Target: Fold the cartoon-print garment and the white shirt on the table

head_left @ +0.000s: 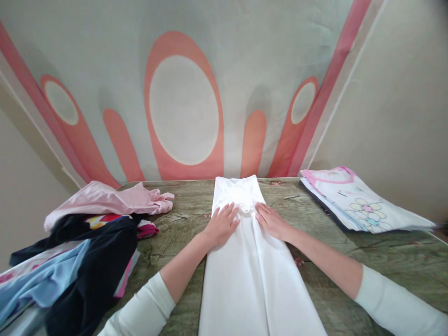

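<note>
A long white garment [241, 275] lies lengthwise down the middle of the table, its narrow far end near the back edge. Its exact kind I cannot make out. My left hand [221, 226] rests flat on the garment's left side, fingers stretched out. Across from it, my right hand [271, 220] lies on the right edge with its fingers extended. Between the hands the cloth shows a small gathered or ruffled spot. A crease runs from there toward me.
Crumpled clothes [94, 266] in pink, black and light blue are heaped at the left. On the right sits a stack of folded clothes [364, 200], topped by a white shirt with flowers. The wood-patterned table [175, 242] meets a decorated wall [115, 56] behind.
</note>
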`<act>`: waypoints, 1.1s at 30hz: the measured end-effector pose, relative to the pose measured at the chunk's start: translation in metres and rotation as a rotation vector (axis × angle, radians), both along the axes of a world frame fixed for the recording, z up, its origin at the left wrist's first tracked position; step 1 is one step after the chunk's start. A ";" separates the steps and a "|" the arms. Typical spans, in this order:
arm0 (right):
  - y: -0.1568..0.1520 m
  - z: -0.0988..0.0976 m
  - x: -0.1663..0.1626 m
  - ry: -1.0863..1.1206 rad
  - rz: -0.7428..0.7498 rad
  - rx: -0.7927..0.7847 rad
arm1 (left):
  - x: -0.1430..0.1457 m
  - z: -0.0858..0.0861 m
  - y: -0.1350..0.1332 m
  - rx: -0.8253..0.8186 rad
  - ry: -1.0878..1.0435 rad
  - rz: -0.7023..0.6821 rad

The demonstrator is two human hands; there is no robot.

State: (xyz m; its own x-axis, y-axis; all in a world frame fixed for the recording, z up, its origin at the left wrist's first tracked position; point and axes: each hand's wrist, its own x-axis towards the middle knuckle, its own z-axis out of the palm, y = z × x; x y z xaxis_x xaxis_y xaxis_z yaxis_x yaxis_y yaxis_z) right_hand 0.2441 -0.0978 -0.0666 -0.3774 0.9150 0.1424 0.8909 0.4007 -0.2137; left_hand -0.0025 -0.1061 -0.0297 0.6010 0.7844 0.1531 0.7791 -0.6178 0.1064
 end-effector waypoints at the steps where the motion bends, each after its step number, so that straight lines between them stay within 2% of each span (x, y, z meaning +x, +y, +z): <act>1: -0.005 0.000 0.000 0.000 -0.003 0.000 | 0.000 -0.001 -0.005 0.001 0.017 -0.016; 6: -0.009 0.004 0.003 -0.022 -0.020 -0.003 | -0.001 -0.003 -0.007 0.022 0.077 -0.043; 12: 0.008 0.009 0.018 -0.041 -0.031 -0.054 | 0.008 -0.006 0.017 0.014 0.085 -0.065; 17: 0.022 0.015 0.028 -0.050 -0.075 -0.033 | 0.023 0.002 0.028 -0.018 0.067 -0.048; 22: 0.001 0.017 0.028 0.005 -0.056 0.066 | 0.022 0.009 -0.006 -0.035 0.041 -0.091; 27: -0.060 0.019 0.019 0.085 0.089 0.009 | -0.006 0.012 -0.055 -0.106 0.079 -0.161; 30: -0.098 0.021 0.016 0.118 0.145 -0.046 | -0.026 0.015 -0.077 -0.113 0.093 -0.126; 33: -0.122 0.020 0.018 0.116 0.145 -0.057 | -0.041 0.018 -0.095 -0.131 0.095 -0.083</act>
